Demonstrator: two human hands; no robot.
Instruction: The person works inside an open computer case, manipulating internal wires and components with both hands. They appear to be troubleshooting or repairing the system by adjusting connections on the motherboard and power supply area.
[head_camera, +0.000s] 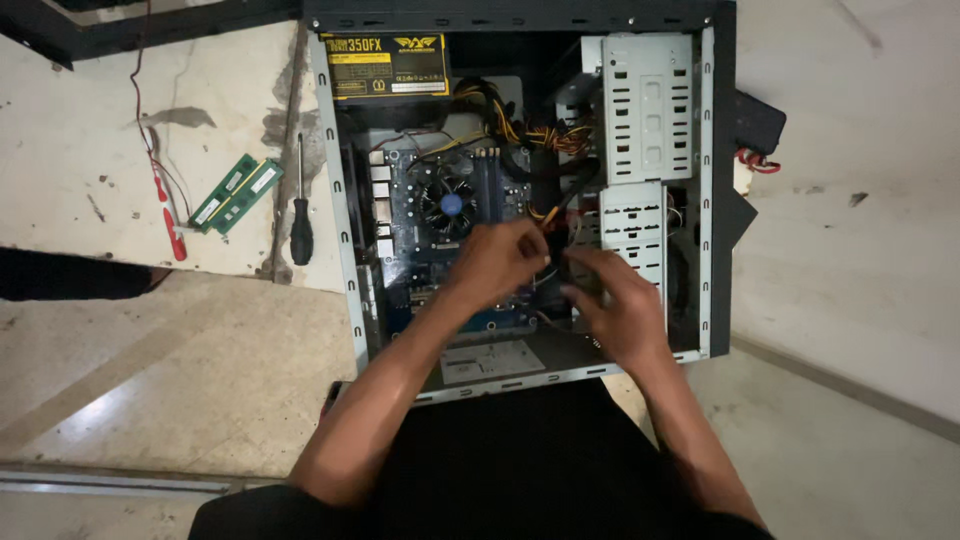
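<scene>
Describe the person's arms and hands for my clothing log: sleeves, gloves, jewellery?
Both forearms are bare, with no sleeves in view. The left hand and right hand wear no gloves. No watch, ring or bracelet shows. Dark clothing covers the lap below.

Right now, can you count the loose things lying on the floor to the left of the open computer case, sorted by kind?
Green memory sticks: 2
Black-handled screwdriver: 1
Red-handled tool: 1
Total: 4
Both hands, left hand and right hand, are inside the computer case, not on these.
</scene>
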